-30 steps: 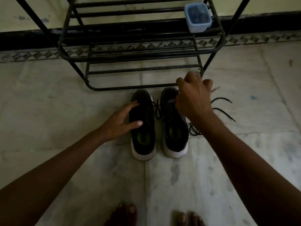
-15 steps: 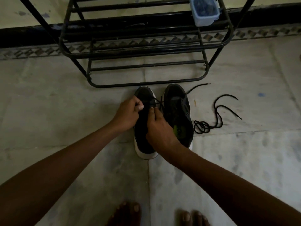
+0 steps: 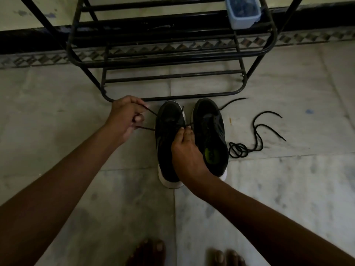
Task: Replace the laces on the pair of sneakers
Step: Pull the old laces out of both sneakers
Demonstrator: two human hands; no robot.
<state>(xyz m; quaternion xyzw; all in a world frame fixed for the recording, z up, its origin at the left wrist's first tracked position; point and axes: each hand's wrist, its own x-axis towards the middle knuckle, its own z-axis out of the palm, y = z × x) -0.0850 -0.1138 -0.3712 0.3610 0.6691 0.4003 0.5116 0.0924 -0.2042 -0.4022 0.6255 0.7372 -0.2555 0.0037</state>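
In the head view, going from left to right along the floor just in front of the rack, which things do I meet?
Left hand gripping a lace end → left sneaker → right sneaker → loose lace on the floor.

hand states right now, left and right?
Left hand: closed, grip on thin black shoelace pulled out of black white-soled sneaker.
Right hand: fingertips appear to pinch the same shoelace at that sneaker.
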